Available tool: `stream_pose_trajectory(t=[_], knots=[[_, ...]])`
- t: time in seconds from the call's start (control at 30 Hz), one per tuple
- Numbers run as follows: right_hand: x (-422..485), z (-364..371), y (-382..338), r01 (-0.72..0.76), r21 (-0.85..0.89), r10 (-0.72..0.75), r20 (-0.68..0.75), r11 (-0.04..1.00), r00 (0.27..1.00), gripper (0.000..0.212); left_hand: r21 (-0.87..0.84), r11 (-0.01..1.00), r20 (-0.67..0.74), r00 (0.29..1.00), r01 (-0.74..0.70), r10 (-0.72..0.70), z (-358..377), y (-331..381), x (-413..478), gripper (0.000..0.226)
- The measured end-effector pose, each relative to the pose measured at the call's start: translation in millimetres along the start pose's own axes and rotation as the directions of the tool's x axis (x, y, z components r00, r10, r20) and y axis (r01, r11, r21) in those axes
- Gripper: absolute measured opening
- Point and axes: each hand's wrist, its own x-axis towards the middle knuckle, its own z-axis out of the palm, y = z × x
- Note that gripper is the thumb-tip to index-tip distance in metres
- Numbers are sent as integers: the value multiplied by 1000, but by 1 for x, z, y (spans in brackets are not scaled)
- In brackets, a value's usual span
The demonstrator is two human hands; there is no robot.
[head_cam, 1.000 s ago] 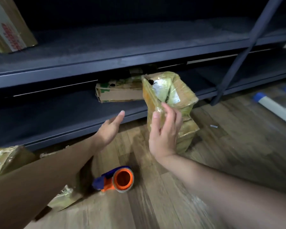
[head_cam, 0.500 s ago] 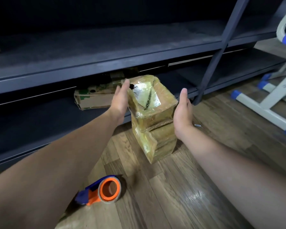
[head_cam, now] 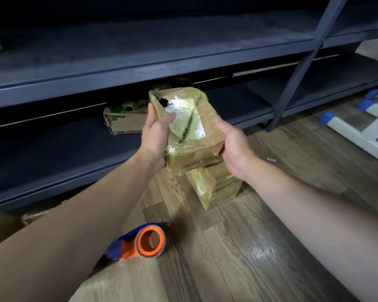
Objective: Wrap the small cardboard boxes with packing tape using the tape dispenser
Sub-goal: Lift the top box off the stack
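Dark shelving unit [head_cam: 140,68] runs along the back of the wood floor [head_cam: 238,247]. Both hands, left hand [head_cam: 155,140] and right hand [head_cam: 234,149], clamp the taped box [head_cam: 190,129] from either side, held just above a second taped box [head_cam: 214,186] on the floor. Tape dispenser [head_cam: 144,243] lies near the floor's front edge, untouched.

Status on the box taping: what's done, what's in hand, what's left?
Done: the lower box on the floor already shows glossy tape. In hand: the left hand and right hand grip the upper box, also tape-covered, raised off the lower one. Left: the tape dispenser lies unused on the floor; a box on the bottom shelf looks mostly bare cardboard, possibly next.
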Motion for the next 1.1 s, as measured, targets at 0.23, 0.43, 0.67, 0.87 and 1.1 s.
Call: stream_pose_trajectory(t=[0.23, 0.43, 0.67, 0.87, 1.1], knots=[[-42, 56, 7, -28, -164, 72, 274, 986, 959, 36, -179, 983, 14, 1000, 28, -26, -83, -22, -62, 45], [-70, 108, 53, -100, -245, 194, 399, 964, 896, 23, -320, 925, -70, 968, 206, -240, -154, -48, -111, 64], [-76, 136, 132, -321, -345, 395, 171, 882, 903, 28, -369, 890, -173, 922, 267, -348, -207, -57, -158, 53], [-90, 134, 156, 179, -926, 301, 284, 333, 910, 49, -349, 898, -210, 912, 267, -353, -223, -54, -168, 46], [-74, 129, 177, 370, -925, 340, 376, 83, 862, 44, -95, 979, -406, 891, 180, -203, -258, -53, -166, 36]])
